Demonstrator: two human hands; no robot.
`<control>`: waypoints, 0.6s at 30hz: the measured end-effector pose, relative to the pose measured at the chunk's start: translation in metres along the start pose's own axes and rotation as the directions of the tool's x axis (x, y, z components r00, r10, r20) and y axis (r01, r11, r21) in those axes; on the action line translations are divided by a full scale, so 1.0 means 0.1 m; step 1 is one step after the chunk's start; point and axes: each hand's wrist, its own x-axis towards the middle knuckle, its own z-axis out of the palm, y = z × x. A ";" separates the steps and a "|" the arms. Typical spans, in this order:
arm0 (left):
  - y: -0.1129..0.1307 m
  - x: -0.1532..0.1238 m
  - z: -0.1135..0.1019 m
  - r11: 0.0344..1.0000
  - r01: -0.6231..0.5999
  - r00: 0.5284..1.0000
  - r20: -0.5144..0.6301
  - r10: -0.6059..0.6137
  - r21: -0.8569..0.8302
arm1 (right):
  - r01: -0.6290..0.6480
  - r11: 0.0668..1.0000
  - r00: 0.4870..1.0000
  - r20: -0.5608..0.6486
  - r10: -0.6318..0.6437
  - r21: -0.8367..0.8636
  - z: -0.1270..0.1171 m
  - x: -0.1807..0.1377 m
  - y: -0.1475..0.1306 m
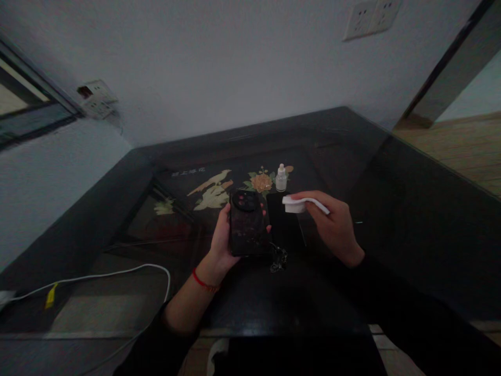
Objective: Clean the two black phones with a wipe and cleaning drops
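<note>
My left hand [222,237] is wrapped round a dark smartphone [249,230], its back with the round camera ring facing up. A beaded strap [278,259] dangles from the phone's lower right corner. To the right, my right hand [332,222] pinches a folded white cloth or tissue [295,204] between thumb and fingers, apart from the phone. Beneath that hand lies a flat black slab [287,222] like a second phone or tablet; its kind is hard to tell. Just behind it stands a small white bottle [281,178] with a narrow cap.
The dark glossy table [332,141] bears a printed flower [261,182] and bird picture. A white cable [129,270] with a yellow tag [51,296] runs across the left. Wall sockets [368,20] sit at upper right, others [97,99] at left.
</note>
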 end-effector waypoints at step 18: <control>0.33 -0.03 -0.23 0.636 0.045 0.988 -0.130 0.088 0.771 | -0.141 0.990 0.990 0.002 0.141 0.017 0.06 0.09 0.38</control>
